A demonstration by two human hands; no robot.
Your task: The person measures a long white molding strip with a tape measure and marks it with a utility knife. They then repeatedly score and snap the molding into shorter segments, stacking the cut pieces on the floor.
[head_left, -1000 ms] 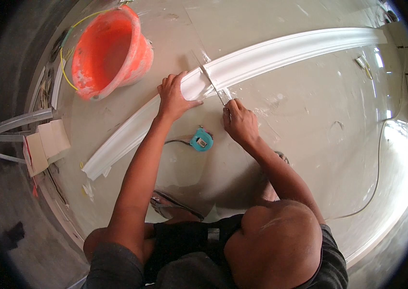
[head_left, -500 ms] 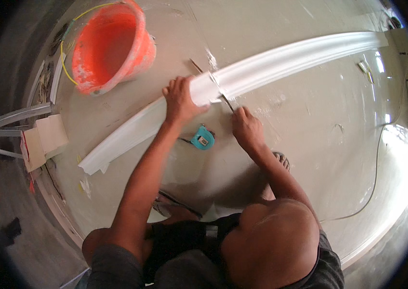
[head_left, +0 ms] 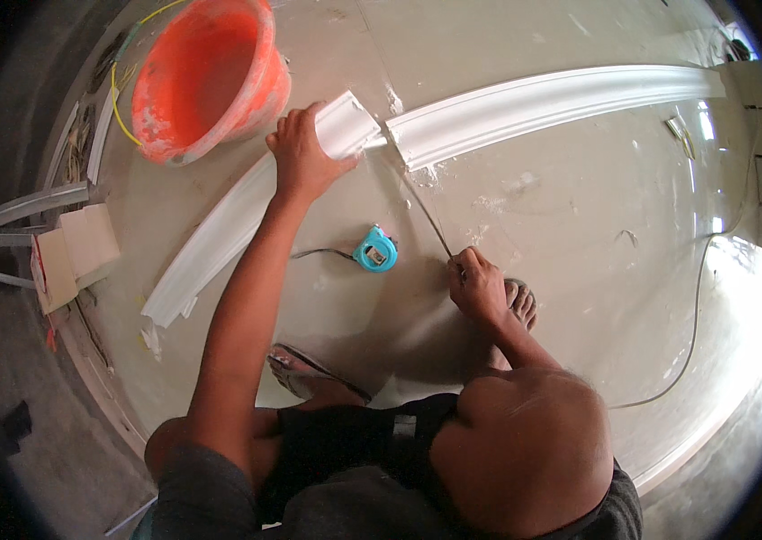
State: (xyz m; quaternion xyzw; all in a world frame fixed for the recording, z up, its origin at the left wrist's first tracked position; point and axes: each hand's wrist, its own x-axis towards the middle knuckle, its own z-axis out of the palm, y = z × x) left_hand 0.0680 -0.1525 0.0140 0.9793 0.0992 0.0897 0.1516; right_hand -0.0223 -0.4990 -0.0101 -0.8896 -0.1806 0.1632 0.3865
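Note:
A white cornice moulding is in two pieces with a gap between them. My left hand (head_left: pixel 302 155) grips the near-left piece (head_left: pixel 219 238) close to its cut end, fingers over the far edge and thumb on the near side. That cut end is raised and tilted. The longer right piece (head_left: pixel 543 101) lies on the floor, its cut end beside the gap. My right hand (head_left: pixel 478 286) is closed round the near end of a thin, dark saw blade (head_left: pixel 428 214), which points up and left toward the gap. A turquoise tape measure (head_left: pixel 375 249) lies between my hands.
An orange bucket (head_left: pixel 259 99) with a yellow handle stands at the far left. Metal strips (head_left: pixel 25 209) and an opened carton (head_left: pixel 84 256) lie left. A cable (head_left: pixel 700 324) curves along the right. My feet (head_left: pixel 519 304) are close to the saw blade and tape.
The moulding has come apart into two pieces. My left hand has moved left, tilting its piece. My right hand has drawn the saw blade down, out of the cut.

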